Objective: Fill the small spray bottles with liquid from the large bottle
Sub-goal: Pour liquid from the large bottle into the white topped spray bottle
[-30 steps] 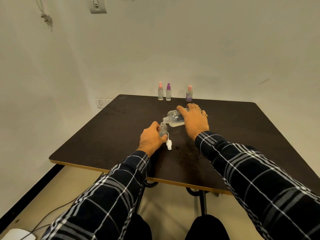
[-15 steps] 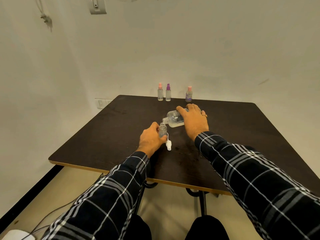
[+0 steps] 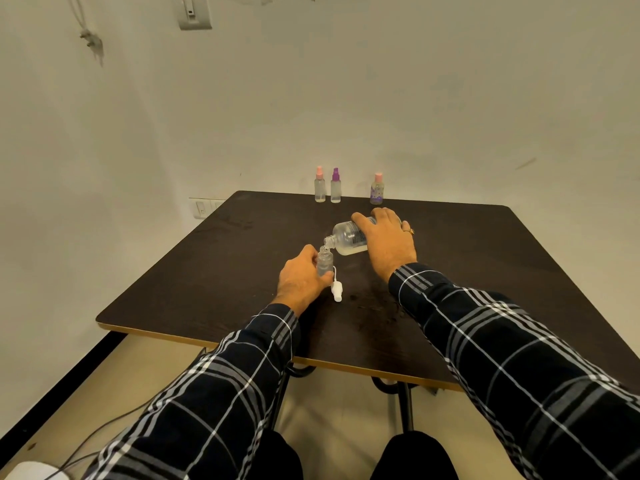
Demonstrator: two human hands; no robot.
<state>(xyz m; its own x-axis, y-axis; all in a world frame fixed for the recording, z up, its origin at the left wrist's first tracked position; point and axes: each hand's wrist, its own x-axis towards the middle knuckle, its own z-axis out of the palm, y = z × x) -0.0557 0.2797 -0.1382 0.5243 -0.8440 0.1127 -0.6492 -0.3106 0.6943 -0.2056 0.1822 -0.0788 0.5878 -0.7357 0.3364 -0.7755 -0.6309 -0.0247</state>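
**Position of items.** We find the left grip [image 3: 301, 278] closed round the small spray bottle [image 3: 325, 263]. This bottle stands upright near the middle of the surface [image 3: 485, 254] with its neck uncapped. Its white pump head [image 3: 336, 289], dip tube attached, lies on the surface just beside the bottle, to its right.

The right grip [image 3: 389, 237] is closed over the body of the large bottle [image 3: 346, 237]. That bottle is tipped almost level, with its open mouth directly above the small bottle's neck. We cannot tell whether the two touch. Liquid lies pooled along the lower side of the large bottle. Any stream is too fine for us to confirm.

**Progress.** We judge the pour into this bottle to be under way. Its fill level cannot be read.

Three more bottles stand capped along the far edge:
- a pink-capped bottle [image 3: 319, 185];
- a purple-capped bottle [image 3: 335, 187], just beside the first;
- a labelled bottle [image 3: 376, 190], set apart to the right.

Their contents are not legible at this range. Capped and set back as they are, we take them as probably dealt with, but cannot certify it.

**Outstanding.** In our judgement, three steps remain for this bottle:
- complete the pour;
- right the large bottle;
- refit the pump head.
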